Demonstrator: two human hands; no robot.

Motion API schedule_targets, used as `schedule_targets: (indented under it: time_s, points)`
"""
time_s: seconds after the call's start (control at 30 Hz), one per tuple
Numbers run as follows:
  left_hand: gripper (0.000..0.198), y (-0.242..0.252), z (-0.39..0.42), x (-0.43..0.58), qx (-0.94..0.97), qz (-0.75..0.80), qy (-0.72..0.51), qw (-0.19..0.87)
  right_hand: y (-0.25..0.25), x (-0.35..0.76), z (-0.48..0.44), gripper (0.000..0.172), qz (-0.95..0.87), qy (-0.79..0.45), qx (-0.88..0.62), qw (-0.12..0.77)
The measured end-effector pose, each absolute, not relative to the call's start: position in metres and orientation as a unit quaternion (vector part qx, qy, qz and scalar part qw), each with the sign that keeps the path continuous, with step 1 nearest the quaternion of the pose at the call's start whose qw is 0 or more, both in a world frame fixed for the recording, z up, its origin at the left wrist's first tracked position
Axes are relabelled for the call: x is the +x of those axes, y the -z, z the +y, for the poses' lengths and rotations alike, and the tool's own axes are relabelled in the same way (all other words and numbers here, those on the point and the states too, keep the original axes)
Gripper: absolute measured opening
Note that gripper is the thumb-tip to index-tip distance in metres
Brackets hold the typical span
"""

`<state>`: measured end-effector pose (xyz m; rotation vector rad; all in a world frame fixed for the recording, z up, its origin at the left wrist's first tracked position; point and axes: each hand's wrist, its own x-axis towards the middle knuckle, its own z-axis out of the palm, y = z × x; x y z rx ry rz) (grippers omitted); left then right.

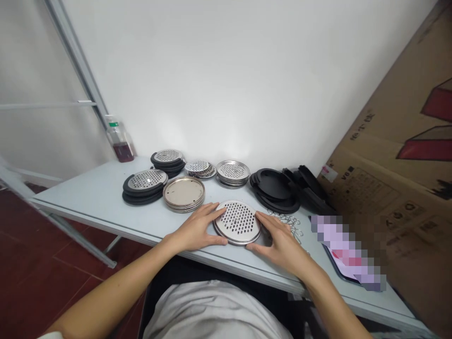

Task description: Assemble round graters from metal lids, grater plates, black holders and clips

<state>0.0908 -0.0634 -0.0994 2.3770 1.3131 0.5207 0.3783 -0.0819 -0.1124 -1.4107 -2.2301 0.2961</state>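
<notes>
A round metal disc with rows of slots (237, 221) lies near the table's front edge, with a metal rim showing beneath it. My left hand (201, 227) touches its left side, thumb and fingers spread around the edge. On the right side, my right hand (278, 238) rests against the rim with thumb and fingers apart. Behind my left hand is a stack of plain metal discs (184, 192). A stack of slotted metal discs in rims (233, 172) stands behind the disc. Small wire rings (294, 221) lie beside my right hand.
Black rings topped with slotted discs (145, 183) (168, 160) stand at the left, loose slotted discs (198, 167) at the back. Black round parts (275, 186) and a phone (348, 254) lie right, beside a cardboard box (395, 197). A bottle (122, 146) stands back left.
</notes>
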Motion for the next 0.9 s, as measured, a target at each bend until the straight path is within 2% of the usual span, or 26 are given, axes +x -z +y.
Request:
schedule_targets:
  time_s: [0.3,0.6,0.77,0.9]
  points:
    - [0.092,0.1000,-0.0635,0.0901,0.853,0.461,-0.174,0.176,0.1121,0.3773,-0.0832,0.075,-0.822,-0.088,-0.511,0.237]
    - [0.093,0.1016,-0.0640,0.0898,0.849,0.460,-0.190,0.178,0.1166,0.3775,-0.0838,0.078,-0.824,-0.076,-0.506,0.243]
    - [0.102,0.1009,-0.0633,0.0904,0.860,0.428,-0.215,0.175,0.1152,0.3742,-0.0853,0.082,-0.817,-0.079,-0.514,0.248]
    - [0.095,0.1006,-0.0636,0.0902,0.856,0.449,-0.191,0.172,0.1160,0.3737,-0.0853,0.077,-0.821,-0.075,-0.516,0.233]
